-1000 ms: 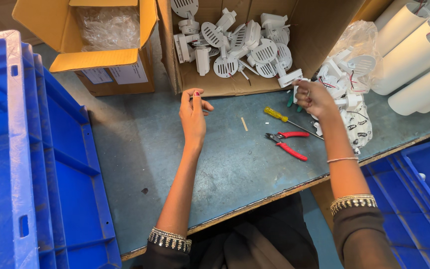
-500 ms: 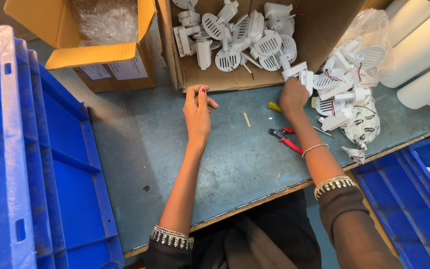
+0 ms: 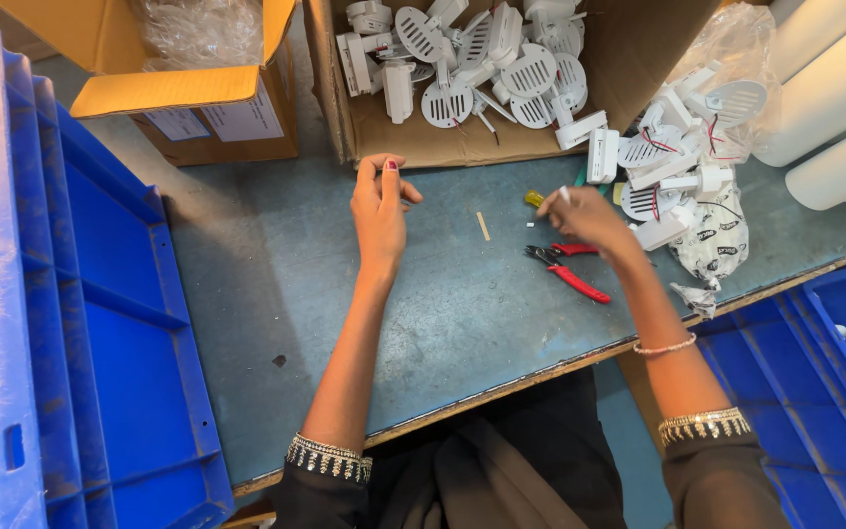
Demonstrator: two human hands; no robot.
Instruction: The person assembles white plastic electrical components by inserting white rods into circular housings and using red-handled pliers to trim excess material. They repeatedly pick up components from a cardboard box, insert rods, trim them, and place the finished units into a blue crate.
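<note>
Head view: right hand (image 3: 589,217) at centre-right pinched a tiny white piece (image 3: 564,194), fingers nearly closed, just above red pliers (image 3: 570,268); left hand (image 3: 380,204) curled loosely, holding nothing visible.

left hand (image 3: 382,201) curled, right hand (image 3: 587,216) pinching

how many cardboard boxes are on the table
2. One box sits at the top left, holding clear plastic bags. The other box sits at the top middle, full of white plastic parts. More may lie outside the frame.
</note>
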